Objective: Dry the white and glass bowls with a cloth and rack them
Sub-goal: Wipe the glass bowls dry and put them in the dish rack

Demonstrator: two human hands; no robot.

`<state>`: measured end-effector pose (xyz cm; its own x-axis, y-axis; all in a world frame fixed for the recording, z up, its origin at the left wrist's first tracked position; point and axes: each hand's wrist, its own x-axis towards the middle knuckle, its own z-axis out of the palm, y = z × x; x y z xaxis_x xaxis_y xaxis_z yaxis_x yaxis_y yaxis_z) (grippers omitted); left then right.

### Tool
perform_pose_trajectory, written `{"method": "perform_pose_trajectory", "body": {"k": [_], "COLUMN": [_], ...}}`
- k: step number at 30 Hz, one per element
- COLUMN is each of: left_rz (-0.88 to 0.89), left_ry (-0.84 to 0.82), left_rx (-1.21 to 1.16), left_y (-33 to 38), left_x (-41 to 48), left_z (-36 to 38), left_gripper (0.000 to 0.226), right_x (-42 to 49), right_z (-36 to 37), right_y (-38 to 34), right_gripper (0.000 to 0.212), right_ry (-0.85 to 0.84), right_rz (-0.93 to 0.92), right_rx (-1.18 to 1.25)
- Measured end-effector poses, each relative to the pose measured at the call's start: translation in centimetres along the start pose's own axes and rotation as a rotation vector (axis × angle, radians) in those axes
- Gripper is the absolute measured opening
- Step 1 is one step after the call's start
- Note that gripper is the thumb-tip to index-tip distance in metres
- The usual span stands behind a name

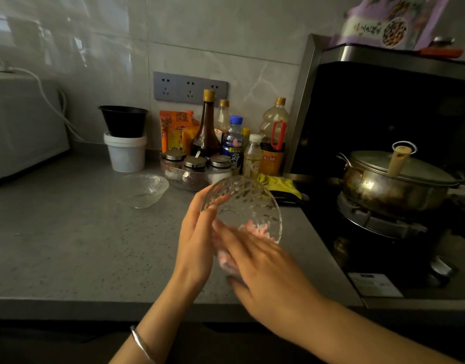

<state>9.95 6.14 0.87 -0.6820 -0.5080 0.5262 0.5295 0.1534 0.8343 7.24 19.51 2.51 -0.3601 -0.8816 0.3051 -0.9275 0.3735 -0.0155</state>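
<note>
A gray counter point(68, 245) is seen under the grip and to its left. A black stove point(370, 248) is seen to the right of the grip, and a metal pot point(399, 187) with a lid is set on it. 1 glass bowl point(249, 203) is held up over the counter, tipped on its side. Its left edge is gripped by the left hand point(197, 232), with fingers curled round the rim. A second glass bowl point(144, 190) is set upright on the counter, up and left of the grip, well apart. The right hand point(268, 269) is laid on the low edge of the held bowl, its fingers long and blurred. A pink and white cloth point(226, 261) is pressed under them. Whether it is pinched cannot be told.
</note>
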Motion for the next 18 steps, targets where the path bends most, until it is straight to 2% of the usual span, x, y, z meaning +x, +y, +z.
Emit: {"method": "perform_pose_trajectory", "body": {"k": [5,9,12,15,18], "left_rz": [-0.011,-0.167,-0.218,-0.182,-0.161], "left_ry": [-0.012,-0.163,-0.245,-0.236,-0.151], "left_rx": [-0.004,0.007,-0.038,-0.039,-0.079], "left_y": [0.0,0.4,0.8,0.7,-0.2], "left_x": [0.1,0.2,0.3,0.1,-0.6], "left_z": [-0.6,-1.9,-2.0,-1.0,0.9], "left_gripper": [0.046,0.045,0.047,0.05,0.037], "right_x": [-0.3,-0.5,-0.7,-0.5,0.1], "right_z": [0.1,0.0,-0.9,-0.8,0.4], "right_y": [0.0,4.0,5.6,4.1,2.0], "right_gripper": [0.061,0.041,0.041,0.055,0.042], "right_ry": [-0.039,0.051,0.142,0.295,0.383], "right_rz": [-0.092,-0.29,-0.421,-0.369,-0.197], "right_rx": [0.075,-0.282,-0.397,-0.279,-0.081]}}
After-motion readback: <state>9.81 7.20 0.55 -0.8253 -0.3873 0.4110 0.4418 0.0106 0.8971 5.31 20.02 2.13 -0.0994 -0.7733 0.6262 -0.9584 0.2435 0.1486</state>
